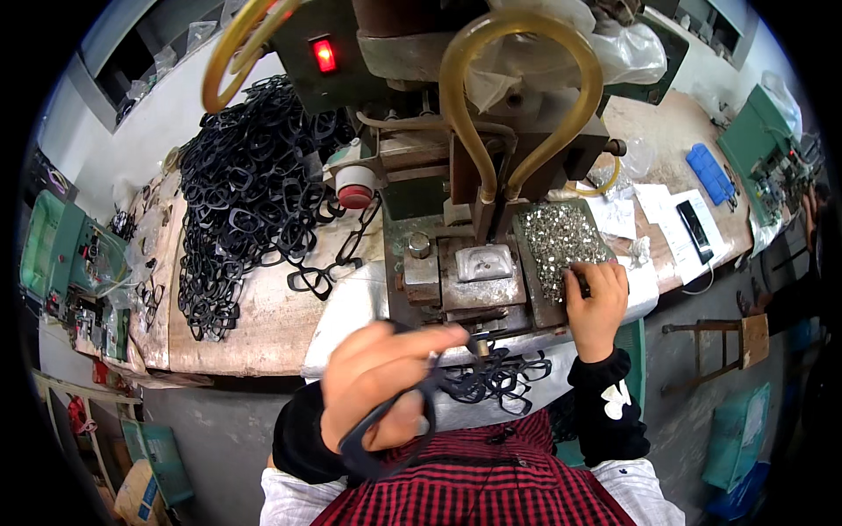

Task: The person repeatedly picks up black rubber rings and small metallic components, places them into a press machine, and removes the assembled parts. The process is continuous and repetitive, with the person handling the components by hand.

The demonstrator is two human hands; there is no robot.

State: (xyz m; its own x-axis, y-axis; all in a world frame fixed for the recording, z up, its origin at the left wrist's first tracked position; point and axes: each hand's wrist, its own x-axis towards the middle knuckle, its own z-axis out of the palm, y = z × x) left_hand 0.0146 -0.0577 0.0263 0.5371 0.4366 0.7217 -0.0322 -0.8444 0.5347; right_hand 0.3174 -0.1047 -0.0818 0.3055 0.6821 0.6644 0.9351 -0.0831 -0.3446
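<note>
My left hand (373, 383) is closed around a black eyeglass frame (354, 449), held in front of the machine and blurred by motion. At the tray's near end, my right hand (598, 304) reaches into a heap of small shiny metal parts (561, 235). Its thumb and fingers are bent together at the heap's edge; whatever they pinch is too small to make out. Between the hands stands a press-like machine with a metal fixture block (485, 265). More black eyeglass frames (498, 383) lie just below it, near my lap.
A large pile of black eyeglass frames (250, 175) covers the table at left. A red push button (355, 196) and looped yellowish hose (456, 79) sit on the machine. At right are a phone (695, 230), papers and a blue case (709, 174). A wooden stool (752, 342) stands beyond.
</note>
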